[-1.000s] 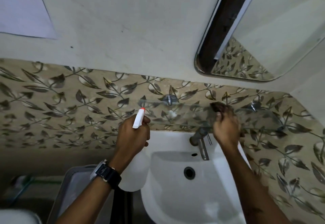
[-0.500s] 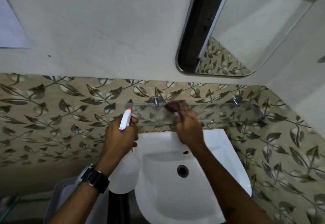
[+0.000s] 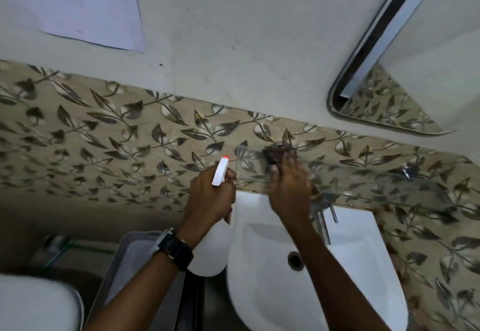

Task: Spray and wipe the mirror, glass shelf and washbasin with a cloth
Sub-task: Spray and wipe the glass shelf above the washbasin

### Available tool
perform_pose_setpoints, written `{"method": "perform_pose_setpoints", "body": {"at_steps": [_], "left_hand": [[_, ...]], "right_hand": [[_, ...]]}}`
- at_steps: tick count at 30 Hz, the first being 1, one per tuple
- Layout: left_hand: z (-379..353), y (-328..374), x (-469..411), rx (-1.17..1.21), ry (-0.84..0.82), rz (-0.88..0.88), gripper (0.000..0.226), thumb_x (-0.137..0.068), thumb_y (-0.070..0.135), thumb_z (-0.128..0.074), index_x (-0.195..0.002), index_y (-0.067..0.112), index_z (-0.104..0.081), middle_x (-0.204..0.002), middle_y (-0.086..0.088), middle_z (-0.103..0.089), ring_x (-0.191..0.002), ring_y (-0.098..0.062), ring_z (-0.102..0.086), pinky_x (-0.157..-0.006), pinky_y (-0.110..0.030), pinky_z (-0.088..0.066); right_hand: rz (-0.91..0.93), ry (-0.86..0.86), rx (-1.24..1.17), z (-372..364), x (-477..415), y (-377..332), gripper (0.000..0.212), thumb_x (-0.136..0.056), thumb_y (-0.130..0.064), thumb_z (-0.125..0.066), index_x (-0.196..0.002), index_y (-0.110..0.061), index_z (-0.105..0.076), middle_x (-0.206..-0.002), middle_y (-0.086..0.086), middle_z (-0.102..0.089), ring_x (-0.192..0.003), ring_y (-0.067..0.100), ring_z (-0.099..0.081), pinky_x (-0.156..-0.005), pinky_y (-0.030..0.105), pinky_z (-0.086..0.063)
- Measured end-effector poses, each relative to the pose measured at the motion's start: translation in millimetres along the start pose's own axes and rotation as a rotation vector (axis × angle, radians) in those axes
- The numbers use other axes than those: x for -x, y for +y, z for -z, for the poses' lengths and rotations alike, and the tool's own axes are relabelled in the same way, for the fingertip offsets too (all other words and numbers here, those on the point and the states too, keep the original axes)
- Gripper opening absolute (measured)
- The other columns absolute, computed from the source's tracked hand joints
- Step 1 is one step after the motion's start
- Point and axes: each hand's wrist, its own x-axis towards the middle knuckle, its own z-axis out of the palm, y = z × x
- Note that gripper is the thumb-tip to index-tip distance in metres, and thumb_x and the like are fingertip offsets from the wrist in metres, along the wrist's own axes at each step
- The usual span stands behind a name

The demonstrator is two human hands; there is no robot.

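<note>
Right hand (image 3: 288,188) pressing cloth (image 3: 272,155), shelf (image 3: 363,175)

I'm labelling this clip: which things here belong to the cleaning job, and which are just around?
Job: spray bottle, cloth, glass shelf, washbasin, mirror, left hand, right hand.
Around: paper, tap, wristwatch.

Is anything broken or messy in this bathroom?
Nothing looks broken or spilled. The glass shelf sits level, the washbasin looks clean, and the mirror shows no cracks. The pale wall has a few small dark marks.
</note>
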Motion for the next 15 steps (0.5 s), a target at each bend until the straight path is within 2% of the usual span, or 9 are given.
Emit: {"method": "perform_pose_setpoints", "body": {"at_steps": [1, 3, 5, 6, 9, 12, 15], "left_hand": [[-1, -1, -1, -0.006, 0.010, -0.001, 0.021, -0.079, -0.003, -0.057, -0.077, 0.014, -0.069, -0.068, -0.004, -0.066, -0.050, -0.013, -0.061, -0.045, -0.022, -0.044], [-2, -3, -2, -0.020, 0.025, -0.001, 0.019, -0.079, 0.000, -0.057, -0.075, 0.014, -0.069, -0.066, -0.005, -0.066, -0.061, -0.028, -0.065, -0.054, -0.037, -0.050], [-2, -2, -1, -0.055, 0.036, -0.019, 0.010, -0.078, 0.004, -0.057, -0.076, 0.004, -0.067, -0.066, -0.017, -0.068, -0.065, -0.040, -0.067, -0.061, -0.055, -0.057], [-2, -2, -1, -0.066, 0.044, -0.007, 0.011, -0.077, 0.007, -0.057, -0.077, 0.001, -0.066, -0.068, -0.021, -0.068, -0.067, -0.044, -0.067, -0.063, -0.059, -0.058], [-1, 4, 2, -0.051, 0.055, 0.021, 0.011, -0.075, 0.013, -0.058, -0.074, 0.006, -0.067, -0.068, -0.022, -0.068, -0.066, -0.044, -0.067, -0.063, -0.056, -0.061], [-3, 13, 6, -0.086, 0.061, 0.019, 0.014, -0.079, 0.001, -0.059, -0.066, 0.006, -0.060, -0.061, -0.015, -0.062, -0.061, -0.036, -0.059, -0.059, -0.043, -0.048], [-7, 20, 10, -0.095, 0.073, -0.001, 0.017, -0.078, -0.002, -0.059, -0.064, 0.006, -0.059, -0.063, -0.020, -0.064, -0.063, -0.039, -0.061, -0.061, -0.046, -0.050]], "right_hand": [[0.039, -0.020, -0.019, -8, 4, -21, 0.057, -0.106, -0.040, -0.030, -0.152, -0.009, -0.041, -0.160, 0.012, -0.037, -0.147, 0.031, -0.036, -0.122, 0.044, -0.016], [0.122, -0.029, -0.037, -20, 5, -53, 0.060, -0.104, -0.042, -0.026, -0.151, -0.008, -0.042, -0.159, 0.011, -0.038, -0.147, 0.028, -0.037, -0.123, 0.044, -0.021], [0.144, -0.112, -0.037, -23, 0, -68, 0.066, -0.101, -0.045, -0.019, -0.154, -0.010, -0.037, -0.162, 0.009, -0.033, -0.150, 0.025, -0.031, -0.124, 0.043, -0.019], [0.146, -0.151, -0.042, -21, -4, -69, 0.066, -0.101, -0.045, -0.019, -0.155, -0.011, -0.034, -0.164, 0.008, -0.030, -0.152, 0.024, -0.028, -0.125, 0.042, -0.017], [0.263, -0.190, -0.062, -11, 4, -61, 0.062, -0.102, -0.043, -0.024, -0.156, -0.014, -0.033, -0.165, 0.006, -0.029, -0.152, 0.023, -0.026, -0.124, 0.042, -0.016], [0.415, -0.224, -0.058, 0, 23, -41, 0.061, -0.101, -0.044, -0.023, -0.157, -0.020, -0.032, -0.166, 0.000, -0.026, -0.152, 0.020, -0.027, -0.123, 0.042, -0.018], [0.417, -0.237, -0.065, 5, 31, -34, 0.058, -0.102, -0.040, -0.030, -0.157, -0.022, -0.031, -0.166, -0.001, -0.027, -0.152, 0.019, -0.027, -0.123, 0.040, -0.016]]}}
